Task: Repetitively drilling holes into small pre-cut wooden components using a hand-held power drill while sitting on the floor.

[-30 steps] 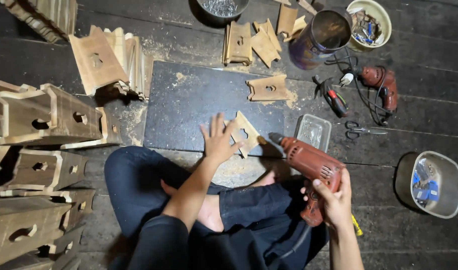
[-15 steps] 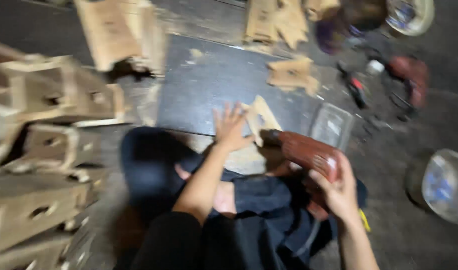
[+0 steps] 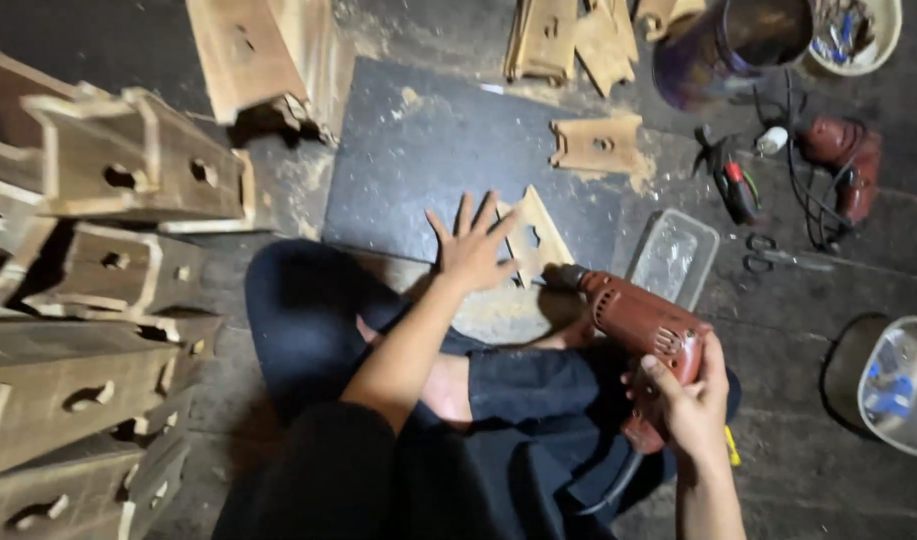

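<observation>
**Drill set against a wooden piece at the mat's near edge**

I saw the left hand (image 3: 473,250) spread flat, fingers splayed, pressing down on a small pointed wooden piece (image 3: 531,238) that lay at the near edge of the dark mat (image 3: 418,160), close to its near right corner. The right hand (image 3: 690,400) was wrapped tight around the grip of a red electric drill (image 3: 638,325), whose nose pointed at the wooden piece from the right; I could not quite tell whether the bit was touching the wood, since the tip was small and dim. Sawdust lay pale just under the piece, off the mat's near edge.

A second flat wooden piece (image 3: 596,146) with a hole in it rested on the mat's far right corner. A clear plastic tray (image 3: 672,257) sat on the floor just beside the drill, off the mat's right edge. Farther right lay pliers (image 3: 730,180), scissors (image 3: 768,255) and another red drill (image 3: 840,160) with its cord tangled about it. A purple metal can (image 3: 723,45) stood beyond the mat's far right corner. Stacked wooden boxes (image 3: 108,280) with holes filled the floor left of the mat, and a clear bowl (image 3: 903,385) sat at the far right.
</observation>
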